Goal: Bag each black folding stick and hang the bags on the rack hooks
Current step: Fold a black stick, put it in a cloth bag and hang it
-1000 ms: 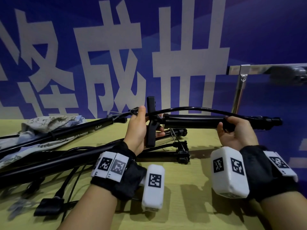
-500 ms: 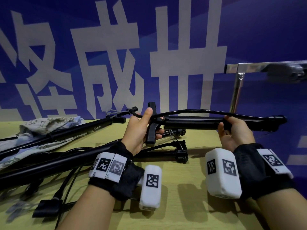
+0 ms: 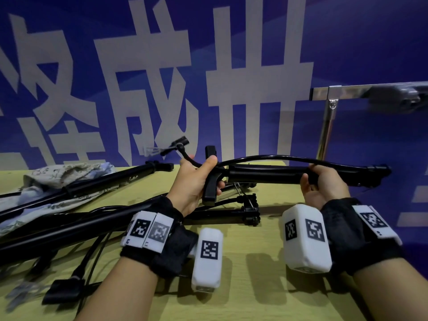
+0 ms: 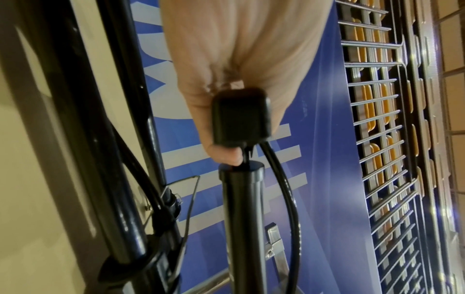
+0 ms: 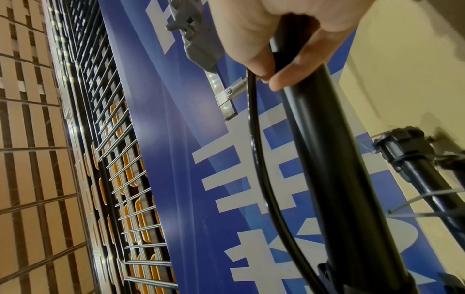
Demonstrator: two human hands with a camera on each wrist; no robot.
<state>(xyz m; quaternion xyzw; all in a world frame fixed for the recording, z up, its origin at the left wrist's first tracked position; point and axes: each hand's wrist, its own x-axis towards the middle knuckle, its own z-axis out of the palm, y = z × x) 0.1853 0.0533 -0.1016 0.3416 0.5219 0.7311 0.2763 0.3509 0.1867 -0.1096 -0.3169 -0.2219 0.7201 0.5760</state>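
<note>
I hold one black folding stick level above the table, across the middle of the head view. My left hand grips its crosswise handle with a thin black hose arching over the tube. My right hand grips the tube near its far end, fingers curled round both tube and hose. The left wrist view shows the handle's end cap in my fist, the tube running away below it. Several more black sticks lie at left.
A crumpled patterned cloth bag lies at the back left under the sticks. A metal rack bar on a post stands at the right, against a blue banner wall. A loose black hose and flat foot lie at the near left.
Both hands raised the stick slightly. The hose's nozzle end has swung up to the left of my left hand, above the table.
</note>
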